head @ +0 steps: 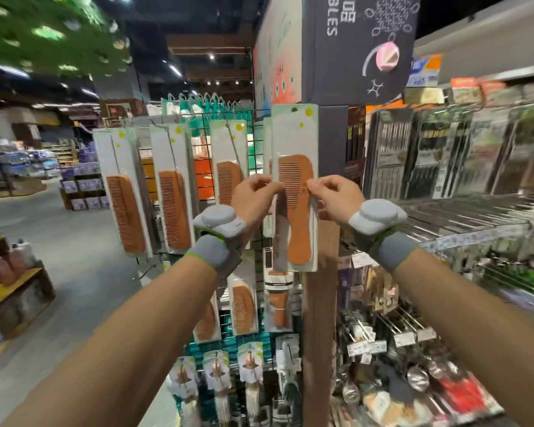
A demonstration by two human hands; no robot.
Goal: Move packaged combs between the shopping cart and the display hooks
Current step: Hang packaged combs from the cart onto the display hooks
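While left hand (255, 197) and right hand (333, 197) pinch its opposite edges, packaged comb (295, 188) stands upright | hang hole (294, 110) uppermost | nearest display hook (232, 143) lies up-left, closer to left hand.

Between the fingers (260, 184) of the left hand (253, 201) and those of the right hand (335, 195), the packaged comb (296, 192) is orange-brown. It sits on a pale mint and white card with yellow spots near the top. Left of the fingers, the hanging combs (171, 211) are the same orange-brown on white cards, each with a yellow dot. The wire grid (204, 140) behind them is black. Each wrist wears a grey band (213, 251) edged in bright green, with a pale grey round pod (218, 218) beside it. Above the fingers, the sign (361, 47) is charcoal with white chalk-like drawings and a pink disc. Below the fingers, the post (319, 318) is wood-brown.
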